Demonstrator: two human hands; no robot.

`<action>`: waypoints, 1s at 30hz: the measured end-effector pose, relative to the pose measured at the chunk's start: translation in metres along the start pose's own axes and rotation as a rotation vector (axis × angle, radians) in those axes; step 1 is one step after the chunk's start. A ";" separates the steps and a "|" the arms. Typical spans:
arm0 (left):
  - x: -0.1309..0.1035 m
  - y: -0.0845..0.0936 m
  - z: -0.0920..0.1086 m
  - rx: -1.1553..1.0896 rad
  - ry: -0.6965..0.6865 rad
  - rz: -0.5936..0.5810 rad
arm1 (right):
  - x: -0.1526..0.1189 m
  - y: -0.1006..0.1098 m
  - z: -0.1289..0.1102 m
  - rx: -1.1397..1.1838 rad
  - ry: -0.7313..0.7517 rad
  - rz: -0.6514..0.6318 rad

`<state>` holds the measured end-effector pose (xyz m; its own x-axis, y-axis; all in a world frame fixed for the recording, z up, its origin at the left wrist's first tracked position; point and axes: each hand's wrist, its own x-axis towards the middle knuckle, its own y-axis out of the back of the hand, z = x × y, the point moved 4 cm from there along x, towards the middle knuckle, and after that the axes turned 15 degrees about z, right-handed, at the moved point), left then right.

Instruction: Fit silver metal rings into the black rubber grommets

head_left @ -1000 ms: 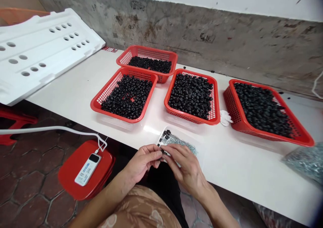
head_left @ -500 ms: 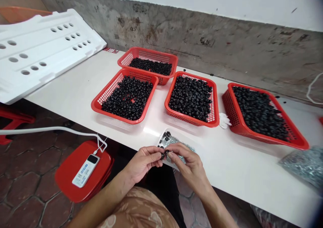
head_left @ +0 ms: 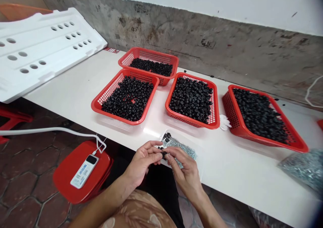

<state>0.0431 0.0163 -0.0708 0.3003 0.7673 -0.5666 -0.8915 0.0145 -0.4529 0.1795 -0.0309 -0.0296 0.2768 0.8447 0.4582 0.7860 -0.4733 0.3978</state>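
My left hand (head_left: 143,159) is closed in a pinch on a small round black plastic piece (head_left: 163,155) at the table's front edge. My right hand (head_left: 186,165) meets it there, thumb and forefinger pinched on a black piece too. The fingertips hide much of these pieces, so whether they are joined I cannot tell. Just beyond the fingers sits a shallow clear tray (head_left: 181,137). It holds small silvery metal parts (head_left: 185,150), with several black pieces (head_left: 167,136) in its far left corner.
Several red baskets hold black pieces: left (head_left: 116,118), back (head_left: 174,58), middle (head_left: 191,119) and right (head_left: 299,147). A white glove (head_left: 224,122) lies between two of them. A bag of metal parts (head_left: 305,170) is at right, white foam (head_left: 50,49) at left. A power bank (head_left: 84,170) rests on a red stool (head_left: 65,174).
My right hand has shifted slightly left and its fingers have closed in on the black pieces. Both hands stay together at the table edge. The view has shifted slightly.
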 end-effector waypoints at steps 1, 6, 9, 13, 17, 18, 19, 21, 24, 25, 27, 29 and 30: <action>0.000 0.000 0.000 -0.009 0.005 0.003 | -0.002 0.000 0.000 -0.027 0.027 0.010; 0.000 0.000 -0.002 -0.062 0.046 -0.010 | -0.010 -0.003 -0.006 -0.291 0.357 0.033; 0.000 0.001 -0.003 -0.066 0.041 -0.018 | -0.010 -0.005 -0.009 -0.407 0.470 0.082; -0.001 0.002 -0.002 0.018 0.021 -0.049 | -0.009 -0.004 -0.011 -0.425 0.468 0.128; -0.001 0.003 -0.001 0.123 0.006 -0.081 | -0.009 -0.002 -0.013 -0.414 0.468 0.134; -0.001 0.002 -0.001 0.141 0.002 -0.090 | -0.009 -0.002 -0.013 -0.407 0.469 0.124; -0.001 0.002 -0.001 0.156 0.000 -0.094 | -0.010 -0.002 -0.013 -0.402 0.467 0.113; 0.000 0.003 -0.002 0.176 0.002 -0.085 | -0.010 -0.004 -0.013 -0.402 0.460 0.089; 0.002 0.005 -0.005 0.161 0.003 -0.059 | -0.008 -0.009 -0.011 -0.429 0.458 0.026; 0.002 0.006 -0.006 0.147 0.003 -0.051 | -0.008 -0.011 -0.010 -0.441 0.463 -0.002; 0.003 0.008 -0.009 0.120 0.009 -0.037 | -0.006 -0.015 -0.010 -0.461 0.482 -0.047; 0.003 0.010 -0.010 0.110 0.003 -0.027 | -0.004 -0.018 -0.011 -0.463 0.499 -0.069; 0.004 0.011 -0.011 0.110 -0.006 -0.022 | -0.003 -0.020 -0.012 -0.460 0.501 -0.080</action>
<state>0.0382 0.0123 -0.0851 0.3188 0.7698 -0.5530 -0.9164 0.1015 -0.3871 0.1568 -0.0272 -0.0295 -0.1482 0.7162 0.6820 0.4480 -0.5661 0.6919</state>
